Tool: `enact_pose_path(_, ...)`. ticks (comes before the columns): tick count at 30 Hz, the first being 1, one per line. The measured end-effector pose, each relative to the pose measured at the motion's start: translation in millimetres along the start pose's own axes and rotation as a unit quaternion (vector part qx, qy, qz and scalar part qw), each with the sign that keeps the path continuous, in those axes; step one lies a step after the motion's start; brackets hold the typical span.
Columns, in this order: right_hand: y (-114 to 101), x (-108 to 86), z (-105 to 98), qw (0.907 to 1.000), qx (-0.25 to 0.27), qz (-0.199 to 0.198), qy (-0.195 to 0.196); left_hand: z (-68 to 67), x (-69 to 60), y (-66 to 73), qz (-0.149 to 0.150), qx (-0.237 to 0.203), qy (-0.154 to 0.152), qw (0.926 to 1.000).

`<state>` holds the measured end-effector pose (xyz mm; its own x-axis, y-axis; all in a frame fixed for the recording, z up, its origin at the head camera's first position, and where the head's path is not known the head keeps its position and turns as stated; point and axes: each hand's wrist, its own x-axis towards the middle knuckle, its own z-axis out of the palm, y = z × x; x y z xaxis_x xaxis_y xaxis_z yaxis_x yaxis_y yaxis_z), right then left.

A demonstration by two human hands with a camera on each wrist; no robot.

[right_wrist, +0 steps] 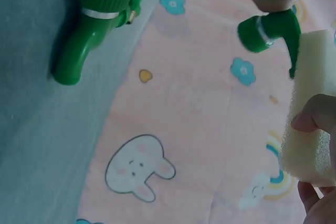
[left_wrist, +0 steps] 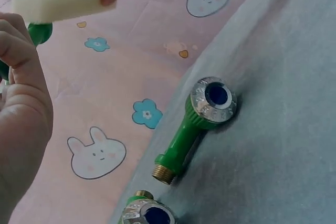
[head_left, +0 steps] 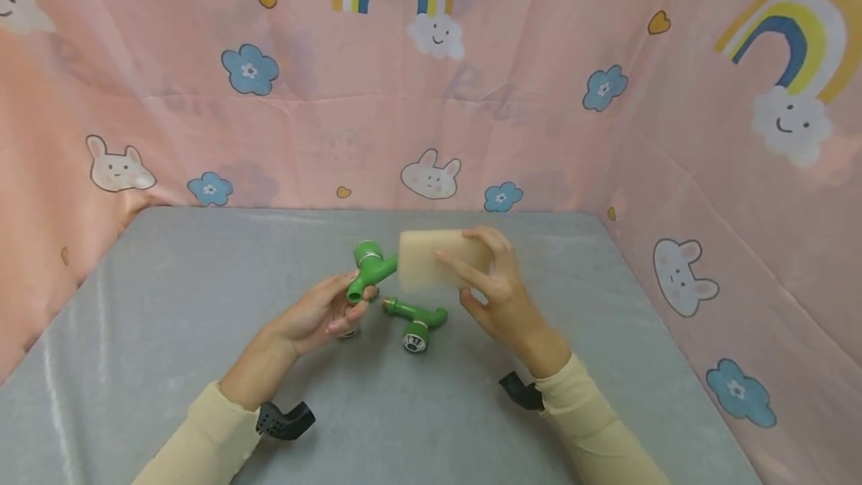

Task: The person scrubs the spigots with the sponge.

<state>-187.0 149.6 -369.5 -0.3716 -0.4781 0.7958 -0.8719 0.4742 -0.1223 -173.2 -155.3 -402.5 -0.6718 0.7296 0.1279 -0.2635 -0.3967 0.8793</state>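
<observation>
My left hand holds a green faucet above the table, its round handle turned upward. With thumb and fingers my right hand grips a pale cream sponge, which is against or just in front of the faucet's far end; whether they touch I cannot tell. In the right wrist view the sponge stands beside the held faucet. On the table below lies another green faucet with a brass threaded end and a silver-capped handle. One more faucet is partly hidden behind my left hand in the head view.
A grey cloth covers the table. Pink fabric walls with rainbows, rabbits and flowers rise at the back and sides. Black curved pieces are fixed at both sleeves.
</observation>
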Motion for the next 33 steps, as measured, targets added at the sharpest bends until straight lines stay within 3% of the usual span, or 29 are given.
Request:
enact_pose_path(4,1.8,-1.7,0.4,0.9996,0.006,0.026,-0.002,1.2,-1.5,1.5,0.014,-0.011,-0.014,0.9997)
enact_pose_path(7,7.3,-4.3,-3.3,0.998,0.004,0.062,-0.01,-0.1,-2.6,3.3,0.013,0.007,-0.004,0.9999)
enact_pose_path(10,12.6,-6.4,-8.3,0.9933,0.029,0.11,-0.021,-1.1,-3.1,6.1,0.008,0.076,0.021,0.9969)
enact_pose_path(12,14.4,-6.7,-11.8,0.9868,0.068,0.146,-0.019,-0.2,-2.5,8.2,0.003,0.141,0.043,0.9891)
enact_pose_path(15,12.9,-6.5,-15.5,0.9719,0.138,0.19,-0.02,5.0,-0.1,10.2,-0.002,0.252,0.064,0.9657)
enact_pose_path(20,3.3,-4.2,-14.5,0.9487,0.211,0.217,-0.09,16.7,5.1,9.1,0.012,0.402,0.076,0.9125)
enact_pose_path(27,4.9,-2.8,-21.4,0.9271,0.221,0.242,-0.182,23.0,5.7,7.2,0.018,0.484,0.122,0.8663)
enact_pose_path(33,21.0,-7.1,-34.7,0.906,0.207,0.276,-0.244,23.4,5.4,6.5,0.001,0.531,0.148,0.834)
